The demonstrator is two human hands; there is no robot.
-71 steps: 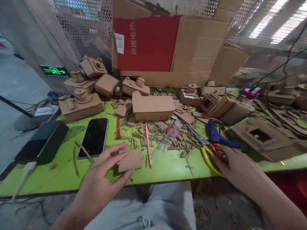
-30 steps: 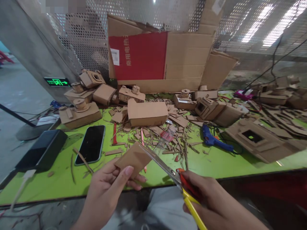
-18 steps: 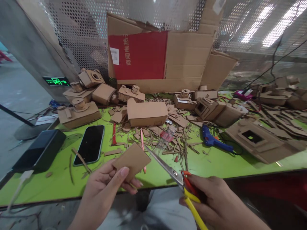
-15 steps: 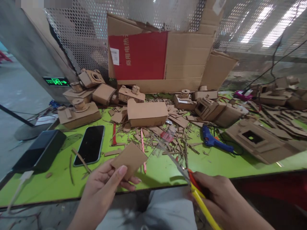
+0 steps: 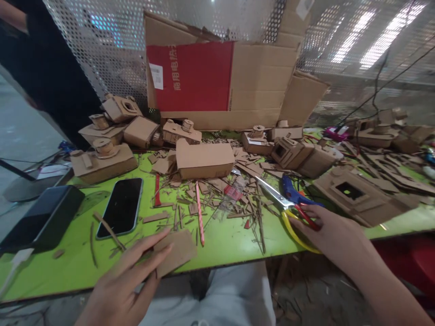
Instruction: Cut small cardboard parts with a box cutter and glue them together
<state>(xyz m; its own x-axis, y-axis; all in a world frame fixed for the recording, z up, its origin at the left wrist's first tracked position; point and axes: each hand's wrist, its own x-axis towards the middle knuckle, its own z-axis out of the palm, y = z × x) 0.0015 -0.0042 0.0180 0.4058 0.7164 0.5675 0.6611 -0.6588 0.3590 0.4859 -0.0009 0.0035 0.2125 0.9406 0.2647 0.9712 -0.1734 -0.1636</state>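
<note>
both lowered: left hand (image 5: 124, 290) flat on cardboard (image 5: 176, 251), right hand (image 5: 328, 231) holding yellow scissors (image 5: 277, 197)

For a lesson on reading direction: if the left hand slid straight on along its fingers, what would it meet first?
Probably the thin cardboard slivers just past the fingertips of the left hand, depth being unclear.

Black smartphone (image 5: 119, 207) on green table (image 5: 68, 267); black power bank (image 5: 42, 218) left of it, pink pencil (image 5: 200, 218) and blue glue gun (image 5: 295, 196) right, cardboard model (image 5: 101, 164) behind.
</note>
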